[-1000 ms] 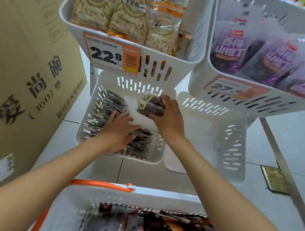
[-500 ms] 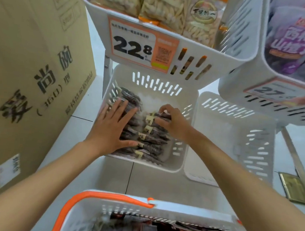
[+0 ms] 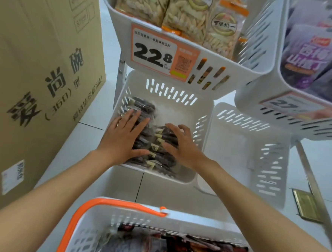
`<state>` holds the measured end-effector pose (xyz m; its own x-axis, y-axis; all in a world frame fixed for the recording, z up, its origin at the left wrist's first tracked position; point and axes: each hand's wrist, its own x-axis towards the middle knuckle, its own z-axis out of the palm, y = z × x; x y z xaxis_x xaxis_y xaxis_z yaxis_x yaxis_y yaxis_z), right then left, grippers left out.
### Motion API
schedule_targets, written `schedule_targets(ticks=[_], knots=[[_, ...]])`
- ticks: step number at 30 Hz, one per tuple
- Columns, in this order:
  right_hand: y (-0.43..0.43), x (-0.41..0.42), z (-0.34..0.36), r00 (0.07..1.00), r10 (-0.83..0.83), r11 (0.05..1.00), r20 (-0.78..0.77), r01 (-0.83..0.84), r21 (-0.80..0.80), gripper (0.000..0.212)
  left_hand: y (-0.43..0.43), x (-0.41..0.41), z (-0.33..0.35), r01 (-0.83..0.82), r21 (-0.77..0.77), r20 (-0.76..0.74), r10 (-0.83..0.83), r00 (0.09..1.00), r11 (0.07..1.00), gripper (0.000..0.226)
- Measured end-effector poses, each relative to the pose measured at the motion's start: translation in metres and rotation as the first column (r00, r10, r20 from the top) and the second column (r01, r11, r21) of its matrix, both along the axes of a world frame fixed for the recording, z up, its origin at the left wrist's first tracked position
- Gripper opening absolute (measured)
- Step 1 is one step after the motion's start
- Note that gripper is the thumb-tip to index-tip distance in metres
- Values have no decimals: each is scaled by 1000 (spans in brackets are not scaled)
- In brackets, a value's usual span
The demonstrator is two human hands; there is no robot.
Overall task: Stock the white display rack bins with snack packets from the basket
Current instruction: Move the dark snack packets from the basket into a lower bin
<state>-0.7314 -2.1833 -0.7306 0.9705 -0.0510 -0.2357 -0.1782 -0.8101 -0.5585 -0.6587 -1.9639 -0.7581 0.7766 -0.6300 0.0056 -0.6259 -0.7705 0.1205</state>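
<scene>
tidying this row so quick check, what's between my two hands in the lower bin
In the head view, dark snack packets with tan labels fill the gap between the left hand and right hand, inside the lower bin.

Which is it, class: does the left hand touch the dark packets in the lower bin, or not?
Touching. The head view shows the left hand lying flat, fingers spread, directly on the dark packets in the lower left bin.

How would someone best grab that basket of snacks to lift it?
Probably by the orange handle, coming from above. It lies folded down along the rim of the basket, a thin bar easy to hook under and swing upright.
</scene>
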Motion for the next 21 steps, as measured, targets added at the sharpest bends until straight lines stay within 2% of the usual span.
schedule_targets(ticks=[5, 8, 11, 14, 16, 18, 20, 21], knots=[[0, 1, 7, 997, -2, 999, -79, -1, -33, 73, 2, -5, 17, -4, 61, -41, 6, 999, 998, 108], [7, -7, 24, 999, -39, 993, -31, 36, -112, 74, 3, -20, 37, -75, -73, -141, 64, 988, 995, 95], [27, -36, 44, 991, 0, 981, 136, 27, -192, 73, 3, -58, 69, -120, -262, -251, 52, 966, 958, 79], [45, -84, 62, 955, 39, 998, 294, -20, -66, 74, 8, -109, 98, -113, -339, -342, -11, 940, 934, 70], [57, -124, 72, 953, 23, 999, 304, -29, 17, 70, 17, -140, 105, -97, -335, -331, -21, 943, 937, 79], [68, -167, 71, 937, 1, 996, 349, -32, 84, 61, 31, -169, 104, -110, -368, -334, -20, 942, 923, 71], [77, -211, 60, 952, -27, 986, 305, -24, 162, 53, 45, -200, 102, -122, -402, -331, -20, 944, 908, 57], [80, -230, 53, 980, -12, 983, 201, -26, 182, 51, 52, -214, 100, -130, -408, -331, -14, 943, 904, 54]])
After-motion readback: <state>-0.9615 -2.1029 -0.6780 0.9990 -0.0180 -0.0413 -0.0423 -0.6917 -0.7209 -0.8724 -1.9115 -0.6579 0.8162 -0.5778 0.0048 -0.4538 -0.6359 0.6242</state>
